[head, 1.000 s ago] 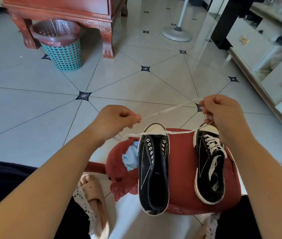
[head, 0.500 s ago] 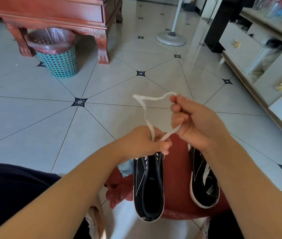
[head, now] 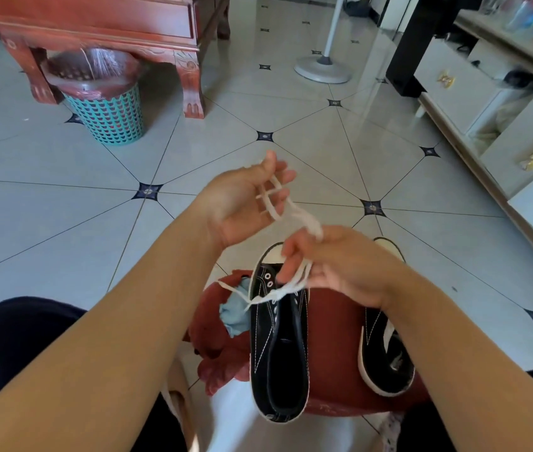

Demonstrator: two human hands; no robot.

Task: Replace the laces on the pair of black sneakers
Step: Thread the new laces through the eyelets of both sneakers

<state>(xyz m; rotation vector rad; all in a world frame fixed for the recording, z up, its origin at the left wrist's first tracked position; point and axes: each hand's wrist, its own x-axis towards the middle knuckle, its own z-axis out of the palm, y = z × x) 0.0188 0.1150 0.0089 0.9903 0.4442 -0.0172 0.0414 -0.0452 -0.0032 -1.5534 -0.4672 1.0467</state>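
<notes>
Two black sneakers with white soles rest on a red cushion. The left sneaker has bare eyelets and no lace. The right sneaker is partly hidden by my right forearm. A white lace is wound in loops around the spread fingers of my left hand, palm up above the shoes. From there it runs down into my right hand, whose fingers pinch several strands just over the left sneaker's toe. A loose end trails off to the left.
A light blue cloth lies tucked by the left sneaker. A teal bin stands under a red wooden table at far left. A fan base is at the back, white cabinets along the right. My knees flank the cushion.
The lace was stretched straight between both hands, then gathered. Now my left hand has opened palm up with loops around its fingers, and my right hand has dropped lower.
</notes>
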